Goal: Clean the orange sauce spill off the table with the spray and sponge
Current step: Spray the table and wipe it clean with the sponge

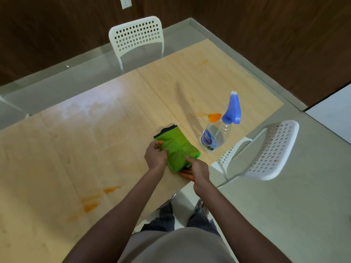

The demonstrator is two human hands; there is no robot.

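One table (pixel 95 130), two white chairs (pixel 136 35), one spray bottle (pixel 218 133) standing right of both hands, one folded green sponge cloth (pixel 176 149). Left hand (pixel 156 156) and right hand (pixel 197 171) are gripping its opposite edges. Orange smears (pixel 214 117) are lying beyond the hands; more left.

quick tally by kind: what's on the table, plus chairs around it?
Spray bottle: 1
Green cleaning cloth: 1
Orange sauce patches: 3, far, beside the bottle, near left
White chairs: 2, and
Total: 7
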